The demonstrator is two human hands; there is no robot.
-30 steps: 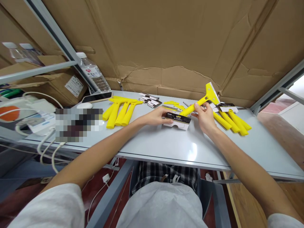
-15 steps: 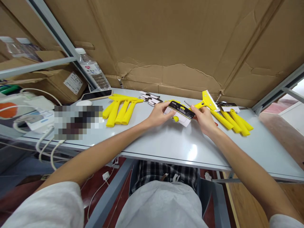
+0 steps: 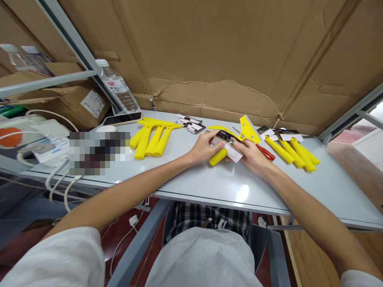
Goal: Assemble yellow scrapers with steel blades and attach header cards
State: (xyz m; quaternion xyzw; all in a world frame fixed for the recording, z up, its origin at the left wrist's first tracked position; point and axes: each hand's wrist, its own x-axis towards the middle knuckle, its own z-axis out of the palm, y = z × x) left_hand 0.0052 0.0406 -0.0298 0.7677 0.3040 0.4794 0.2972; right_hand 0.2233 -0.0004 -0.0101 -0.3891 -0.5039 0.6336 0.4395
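Observation:
A yellow scraper (image 3: 220,155) lies slanted across the grey table (image 3: 209,183), its blade end up at the right. A black-and-white card label (image 3: 229,142) sits over its handle. My left hand (image 3: 205,146) grips the left edge of the label. My right hand (image 3: 251,156) holds the label's right side and the scraper beneath it. A red-handled tool (image 3: 265,152) lies just right of my right hand.
Several bare yellow scrapers (image 3: 152,137) lie at the left, several labelled scrapers (image 3: 291,149) at the right. A stack of labels (image 3: 190,123) sits at the back. A phone (image 3: 121,118), water bottle (image 3: 118,89), cables (image 3: 56,179) and cardboard boxes are at the left.
The right hand lowered the scraper from raised to near the table. The left hand lifted a label off the table and brought it over the scraper's handle; both hands now meet.

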